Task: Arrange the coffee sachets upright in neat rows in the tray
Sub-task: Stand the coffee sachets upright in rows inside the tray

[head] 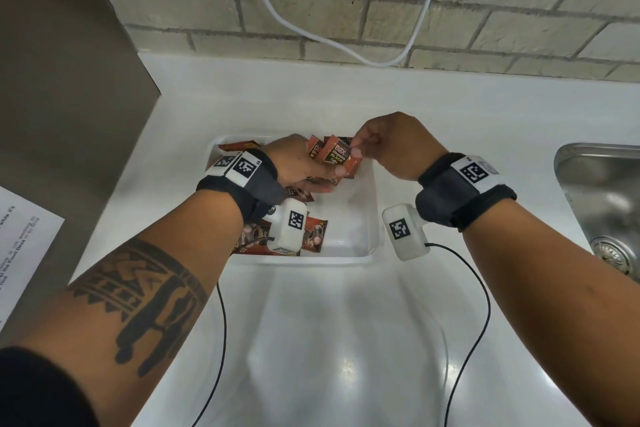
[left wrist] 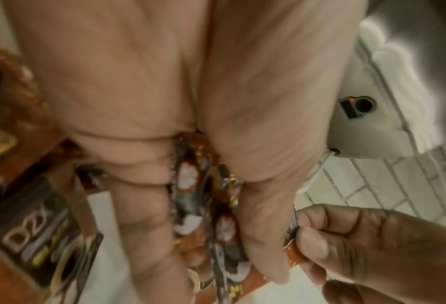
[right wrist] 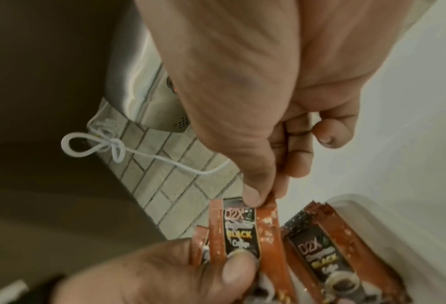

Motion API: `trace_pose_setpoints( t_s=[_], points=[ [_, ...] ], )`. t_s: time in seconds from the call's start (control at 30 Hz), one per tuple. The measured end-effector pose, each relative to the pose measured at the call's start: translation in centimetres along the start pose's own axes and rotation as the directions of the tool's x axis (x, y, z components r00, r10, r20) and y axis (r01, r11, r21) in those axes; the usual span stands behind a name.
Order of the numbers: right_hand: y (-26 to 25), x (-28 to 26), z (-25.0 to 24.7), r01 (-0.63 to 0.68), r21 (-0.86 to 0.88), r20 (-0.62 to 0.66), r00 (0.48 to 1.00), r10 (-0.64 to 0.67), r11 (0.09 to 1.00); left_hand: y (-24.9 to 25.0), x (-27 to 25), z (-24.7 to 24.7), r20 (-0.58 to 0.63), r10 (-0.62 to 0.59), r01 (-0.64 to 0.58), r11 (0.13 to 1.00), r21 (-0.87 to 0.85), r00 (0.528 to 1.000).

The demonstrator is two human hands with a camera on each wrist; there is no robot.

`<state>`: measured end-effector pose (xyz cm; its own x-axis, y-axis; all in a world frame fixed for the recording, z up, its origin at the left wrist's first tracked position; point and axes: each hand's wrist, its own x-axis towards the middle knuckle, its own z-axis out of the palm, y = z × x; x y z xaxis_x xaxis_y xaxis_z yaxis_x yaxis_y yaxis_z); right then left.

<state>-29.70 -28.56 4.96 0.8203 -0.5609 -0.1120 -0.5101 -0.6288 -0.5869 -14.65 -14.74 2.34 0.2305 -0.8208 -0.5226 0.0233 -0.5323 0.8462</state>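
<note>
Over the tray (head: 372, 218), our left hand (head: 301, 166) grips a sachet bunch (head: 334, 156), right hand (head: 388, 146) pinching one top, probably squaring them; next, stand them upright.

One tray (head: 372, 218), two hands (head: 304, 166), several sachets (head: 337, 154).

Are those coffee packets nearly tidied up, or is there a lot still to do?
Early days. No upright rows show yet. The left hand holds a small bunch of sachets above the tray, the right hand pinching the front one's top. Loose sachets still lie flat in the tray.
</note>
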Motion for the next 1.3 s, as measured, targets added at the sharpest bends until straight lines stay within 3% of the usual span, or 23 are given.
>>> trace_pose_setpoints(
  t_s=[0.07,0.13,0.2,0.27,0.4,0.5,0.67,1.3],
  points=[
    [-0.1,0.2,-0.2,0.016,-0.083,-0.017,1.000,-0.018,0.996,0.3,-0.1,-0.6,-0.077,-0.071,0.091,0.952,0.293,0.994],
    [-0.2,0.4,-0.2,0.041,-0.204,0.007,0.999,-0.040,0.978,1.1,-0.5,-0.9,-0.198,-0.054,0.160,0.807,0.569,0.979],
    [-0.2,0.5,0.0,0.052,-0.299,0.034,0.998,-0.044,0.953,2.1,-1.4,-0.5,-0.244,-0.018,0.197,0.647,0.737,0.970],
    [-0.4,0.7,0.3,0.036,-0.353,0.050,0.999,-0.019,0.935,2.5,-1.8,0.5,-0.197,-0.053,0.191,0.580,0.792,0.979],
    [-1.0,1.1,0.7,0.017,-0.455,0.072,0.997,0.017,0.891,1.5,-0.9,2.3,-0.047,-0.182,0.160,0.682,0.714,0.982],
    [-1.2,1.4,1.0,0.009,-0.465,0.090,0.995,0.037,0.885,0.8,0.4,3.1,-0.053,-0.175,0.159,0.672,0.723,0.983],
    [-1.4,1.8,1.5,0.007,-0.487,0.103,0.993,0.050,0.873,0.3,2.0,3.6,-0.019,-0.187,0.155,0.748,0.645,0.982],
    [-1.2,2.0,1.6,0.032,-0.490,0.088,0.996,0.013,0.871,-0.2,3.5,4.2,-0.033,-0.208,0.179,0.735,0.654,0.977]
  ],
)
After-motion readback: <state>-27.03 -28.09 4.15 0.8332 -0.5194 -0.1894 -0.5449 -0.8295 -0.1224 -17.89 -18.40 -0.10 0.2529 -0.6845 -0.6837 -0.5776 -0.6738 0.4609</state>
